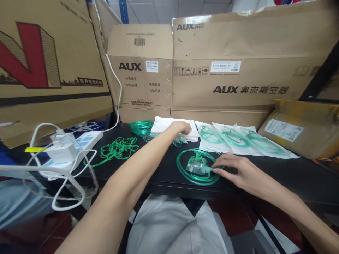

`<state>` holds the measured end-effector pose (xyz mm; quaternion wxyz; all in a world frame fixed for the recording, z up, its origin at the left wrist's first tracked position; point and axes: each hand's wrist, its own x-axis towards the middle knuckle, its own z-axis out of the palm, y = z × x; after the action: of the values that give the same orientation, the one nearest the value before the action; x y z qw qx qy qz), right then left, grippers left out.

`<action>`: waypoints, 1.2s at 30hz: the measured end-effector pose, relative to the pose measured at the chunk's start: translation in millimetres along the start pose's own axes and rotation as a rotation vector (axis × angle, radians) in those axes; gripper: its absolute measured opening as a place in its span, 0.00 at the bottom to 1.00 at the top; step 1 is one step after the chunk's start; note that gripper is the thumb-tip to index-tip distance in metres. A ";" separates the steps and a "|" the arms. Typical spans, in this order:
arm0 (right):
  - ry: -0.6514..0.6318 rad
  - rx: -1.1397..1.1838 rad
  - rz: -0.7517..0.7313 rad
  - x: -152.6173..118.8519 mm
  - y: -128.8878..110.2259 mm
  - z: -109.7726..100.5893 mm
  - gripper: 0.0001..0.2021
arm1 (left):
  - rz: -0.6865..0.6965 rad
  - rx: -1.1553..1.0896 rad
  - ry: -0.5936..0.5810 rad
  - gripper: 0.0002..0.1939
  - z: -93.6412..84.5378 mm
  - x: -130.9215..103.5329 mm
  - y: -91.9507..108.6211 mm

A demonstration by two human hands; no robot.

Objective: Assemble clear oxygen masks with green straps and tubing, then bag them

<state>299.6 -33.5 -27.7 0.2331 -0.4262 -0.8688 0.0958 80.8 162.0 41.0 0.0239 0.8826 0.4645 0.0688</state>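
My right hand [234, 167] pinches the narrow end of a clear oxygen mask [198, 165] between thumb and fingers. Around that mask lies a coil of green tubing [181, 173], with a green strap on top. Farther back, my left hand [182, 127] reaches to a stack of white pouches [164, 124], its fingers curled at the right end; the fingertips are partly hidden. Clear mask parts [178, 141] rest in front of the stack, partly behind my left forearm.
Filled pouches with green tubing [234, 137] lie overlapping at the back right. Green straps [119, 148] and a tubing bundle [140, 127] sit left. A power strip [90, 139] with white cables is at far left. Cardboard boxes [225, 84] wall the back; a taped carton [304, 128] stands right.
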 end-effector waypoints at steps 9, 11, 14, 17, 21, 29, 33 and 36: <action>0.054 0.029 -0.040 4.8 -3.1 9.9 0.10 | 0.176 -0.316 0.321 0.27 -0.4 -127.8 48.8; 0.068 0.036 -0.010 7.9 -12.7 5.1 0.11 | 0.175 -0.485 0.381 0.26 5.8 -161.1 55.6; 0.073 0.066 0.033 15.6 -29.1 -4.4 0.13 | 0.081 -0.655 0.377 0.25 15.5 -188.1 54.1; 0.066 0.104 0.052 24.7 -43.2 -11.2 0.13 | -0.008 -0.778 0.308 0.30 23.1 -191.9 43.5; 0.074 0.193 0.098 32.5 -50.7 -10.0 0.11 | -0.045 -0.968 0.198 0.35 28.9 -187.3 30.3; -0.035 0.435 0.168 36.7 -43.6 8.2 0.09 | -0.040 -1.038 0.088 0.34 24.5 -190.2 31.8; -0.124 0.574 0.164 44.3 -38.1 22.5 0.09 | 0.002 -0.930 0.021 0.27 21.6 -193.5 34.1; -0.142 0.602 0.136 51.0 -30.8 34.1 0.11 | -0.051 -0.709 0.036 0.24 24.5 -193.9 33.1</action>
<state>234.6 -11.4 -29.7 0.2805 -0.3875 -0.7850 0.3936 2.9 -15.9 1.0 0.3221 0.8062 0.4340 0.2407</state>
